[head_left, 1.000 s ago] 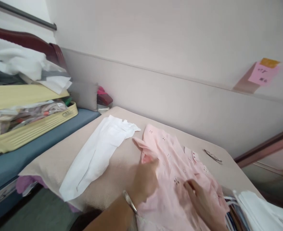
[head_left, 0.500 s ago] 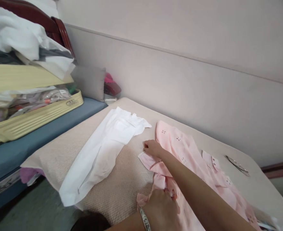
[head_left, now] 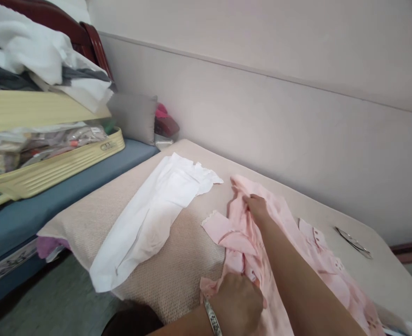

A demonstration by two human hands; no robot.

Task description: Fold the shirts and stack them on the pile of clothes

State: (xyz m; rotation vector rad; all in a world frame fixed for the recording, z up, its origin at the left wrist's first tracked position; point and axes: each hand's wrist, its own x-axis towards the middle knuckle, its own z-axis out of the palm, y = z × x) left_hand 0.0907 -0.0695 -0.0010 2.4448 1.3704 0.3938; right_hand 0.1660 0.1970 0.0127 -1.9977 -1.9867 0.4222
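Note:
A pink blouse (head_left: 283, 224) with cut-out flower eyelets and scalloped edging lies spread and rumpled over the right half of the bed. My left hand (head_left: 239, 298), a silver bracelet on its wrist, is closed around the near part of the blouse, where a small white label shows beside the fingers. Farther up, my right hand (head_left: 257, 207) grips the fabric near the far end, its fingertips partly hidden in the folds. A folded white garment (head_left: 150, 224) lies flat to the left of both hands, touched by neither.
The bed's beige cover (head_left: 185, 259) hangs over the left edge. An open yellow suitcase (head_left: 59, 161) with bagged clothes stands on a blue surface at left, white cloth piled above it. A grey cushion (head_left: 136, 117) leans by the wall. Eyeglasses (head_left: 353, 242) lie at right.
My right hand has moved right and slightly farther away, from the scalloped end to the blouse's main fabric, bunching it. My left hand keeps its hold in nearly the same place.

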